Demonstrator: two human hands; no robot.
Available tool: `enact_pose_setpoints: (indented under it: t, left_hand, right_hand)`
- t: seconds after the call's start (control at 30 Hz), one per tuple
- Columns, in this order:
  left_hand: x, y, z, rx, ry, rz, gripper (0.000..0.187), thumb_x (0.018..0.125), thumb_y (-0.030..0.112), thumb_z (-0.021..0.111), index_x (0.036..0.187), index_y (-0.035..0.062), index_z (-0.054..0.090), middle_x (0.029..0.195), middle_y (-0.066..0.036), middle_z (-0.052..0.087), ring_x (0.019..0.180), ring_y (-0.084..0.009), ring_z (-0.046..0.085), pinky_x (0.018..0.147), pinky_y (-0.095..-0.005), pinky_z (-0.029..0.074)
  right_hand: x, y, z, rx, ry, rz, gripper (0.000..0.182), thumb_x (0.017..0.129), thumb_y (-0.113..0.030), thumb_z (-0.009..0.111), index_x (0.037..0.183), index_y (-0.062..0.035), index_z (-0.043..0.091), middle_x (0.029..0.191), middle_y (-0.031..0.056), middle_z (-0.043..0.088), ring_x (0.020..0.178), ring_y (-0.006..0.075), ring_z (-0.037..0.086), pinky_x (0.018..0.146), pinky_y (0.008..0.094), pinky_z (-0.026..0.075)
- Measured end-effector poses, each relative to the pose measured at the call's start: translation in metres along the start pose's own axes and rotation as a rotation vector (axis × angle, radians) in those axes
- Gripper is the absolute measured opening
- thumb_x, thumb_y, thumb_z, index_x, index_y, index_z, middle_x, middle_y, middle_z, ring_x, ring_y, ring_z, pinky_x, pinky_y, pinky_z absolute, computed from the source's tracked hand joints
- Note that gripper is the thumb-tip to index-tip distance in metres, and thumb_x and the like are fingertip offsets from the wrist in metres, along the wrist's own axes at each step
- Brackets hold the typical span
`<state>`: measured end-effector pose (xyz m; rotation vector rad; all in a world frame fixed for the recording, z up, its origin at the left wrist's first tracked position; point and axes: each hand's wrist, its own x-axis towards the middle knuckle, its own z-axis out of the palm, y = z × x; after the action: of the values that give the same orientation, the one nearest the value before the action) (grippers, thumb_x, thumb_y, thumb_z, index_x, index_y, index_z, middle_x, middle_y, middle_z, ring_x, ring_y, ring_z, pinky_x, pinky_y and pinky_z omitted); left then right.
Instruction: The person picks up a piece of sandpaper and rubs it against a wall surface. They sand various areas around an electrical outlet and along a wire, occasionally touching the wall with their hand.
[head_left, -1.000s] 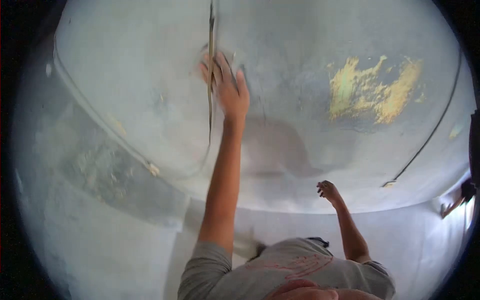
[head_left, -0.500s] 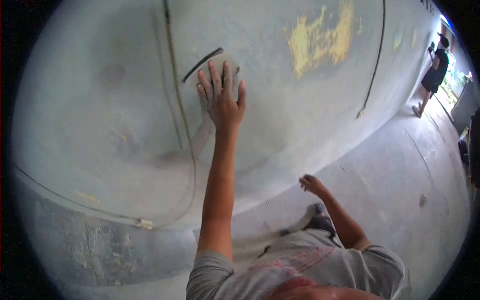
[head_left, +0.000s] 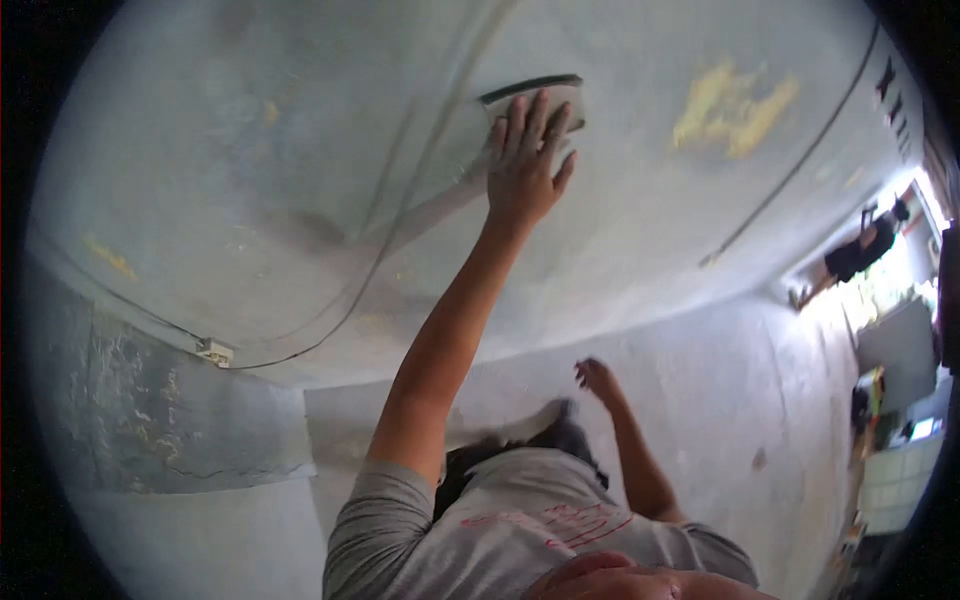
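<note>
My left hand point(head_left: 522, 170) lies with its fingers stretched over a pale sheet of sandpaper point(head_left: 572, 97), pressing it flat against the grey-green wall point(head_left: 600, 230). The sheet's far edge curls up and shows dark. Just left of it, a thin cable point(head_left: 395, 225) hangs down the wall. My right hand point(head_left: 597, 381) hangs low at my side above the floor, its fingers loosely bent and nothing visible in them.
A yellowish bare patch point(head_left: 735, 112) marks the wall to the right, near a second cable point(head_left: 795, 180). A white socket box point(head_left: 214, 351) sits at lower left. Far right, another person point(head_left: 865, 250) stands by the wall near a bright opening. Grey floor point(head_left: 700, 400) runs alongside.
The view has turned, so wall and floor appear shifted and tilted. Against the wall patch, my left hand and the sandpaper have slid somewhat upward. My right hand still hangs low.
</note>
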<state>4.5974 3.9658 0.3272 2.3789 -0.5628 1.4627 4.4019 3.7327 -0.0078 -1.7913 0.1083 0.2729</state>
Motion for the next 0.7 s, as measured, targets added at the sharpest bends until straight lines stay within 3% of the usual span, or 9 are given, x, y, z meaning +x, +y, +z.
enact_pose_setpoints:
  t: [0.07, 0.17, 0.27, 0.4, 0.5, 0.53, 0.57, 0.7]
  left_hand:
    - [0.043, -0.008, -0.024, -0.061, 0.025, 0.01, 0.057, 0.088, 0.04, 0.049, 0.139, 0.0176, 0.035, 0.146, -0.013, 0.026, 0.132, -0.0388, 0.027, 0.104, -0.0525, 0.025]
    - [0.082, -0.006, -0.043, -0.139, 0.1, 0.024, 0.063, 0.08, 0.034, 0.059, 0.136, 0.0148, 0.038, 0.145, -0.014, 0.028, 0.131, -0.0367, 0.028, 0.103, -0.0517, 0.027]
    - [0.067, -0.002, -0.036, -0.202, 0.023, 0.023, 0.065, 0.081, 0.033, 0.059, 0.138, 0.0155, 0.035, 0.147, -0.01, 0.025, 0.133, -0.0318, 0.027, 0.106, -0.0483, 0.025]
    - [-0.012, -0.005, -0.002, -0.172, -0.049, -0.028, 0.065, 0.082, 0.036, 0.058, 0.139, 0.0172, 0.034, 0.146, -0.008, 0.027, 0.134, -0.0319, 0.026, 0.106, -0.0474, 0.024]
    - [-0.03, -0.002, 0.004, -0.168, -0.121, -0.032, 0.063, 0.082, 0.037, 0.059, 0.137, 0.0161, 0.037, 0.145, -0.009, 0.029, 0.132, -0.0322, 0.027, 0.105, -0.0485, 0.024]
    - [-0.022, 0.001, 0.002, -0.204, -0.047, -0.05, 0.061, 0.082, 0.036, 0.059, 0.135, 0.0154, 0.039, 0.144, -0.01, 0.03, 0.131, -0.0326, 0.029, 0.105, -0.0488, 0.024]
    - [-0.008, 0.003, -0.002, -0.187, 0.016, -0.037, 0.06, 0.082, 0.036, 0.058, 0.135, 0.0158, 0.039, 0.145, -0.01, 0.029, 0.131, -0.0329, 0.028, 0.105, -0.0484, 0.024]
    - [0.069, -0.005, -0.032, -0.05, 0.171, -0.002, 0.061, 0.083, 0.038, 0.057, 0.137, 0.0166, 0.038, 0.146, -0.01, 0.027, 0.131, -0.033, 0.028, 0.105, -0.048, 0.023]
  right_hand:
    - [0.006, 0.002, -0.005, 0.136, 0.028, 0.124, 0.029, 0.094, -0.03, 0.048, 0.092, -0.0025, 0.059, 0.072, 0.0059, 0.06, 0.059, 0.0128, 0.055, 0.054, 0.0263, 0.045]
    - [0.005, -0.033, -0.007, 0.093, 0.048, 0.125, 0.031, 0.092, -0.034, 0.052, 0.093, -0.004, 0.059, 0.072, 0.0055, 0.06, 0.059, 0.0119, 0.055, 0.054, 0.0247, 0.045]
    - [0.025, -0.036, -0.006, 0.048, 0.017, 0.176, 0.032, 0.091, -0.035, 0.053, 0.092, -0.0039, 0.06, 0.07, 0.0044, 0.06, 0.057, 0.0121, 0.055, 0.052, 0.0241, 0.045]
    - [0.048, -0.024, 0.017, -0.016, -0.048, 0.154, 0.028, 0.093, -0.031, 0.051, 0.091, -0.004, 0.06, 0.071, 0.0054, 0.061, 0.056, 0.0122, 0.055, 0.051, 0.0264, 0.045]
    - [0.044, -0.006, 0.022, -0.018, -0.125, -0.004, 0.021, 0.092, -0.019, 0.048, 0.092, -0.0003, 0.059, 0.074, 0.0071, 0.06, 0.064, 0.0139, 0.057, 0.054, 0.0288, 0.048]
    - [0.041, -0.003, 0.021, 0.013, -0.151, -0.072, 0.025, 0.093, -0.023, 0.047, 0.093, -0.0001, 0.058, 0.074, 0.0071, 0.06, 0.059, 0.0145, 0.055, 0.054, 0.0278, 0.047]
    - [0.024, -0.039, 0.026, -0.096, -0.126, 0.007, 0.027, 0.093, -0.025, 0.047, 0.094, -0.0002, 0.058, 0.073, 0.007, 0.059, 0.059, 0.0143, 0.055, 0.054, 0.0275, 0.046]
    - [0.012, -0.035, 0.015, -0.019, -0.077, 0.099, 0.028, 0.093, -0.027, 0.048, 0.094, -0.0006, 0.059, 0.073, 0.0065, 0.059, 0.059, 0.0132, 0.055, 0.054, 0.0261, 0.044]
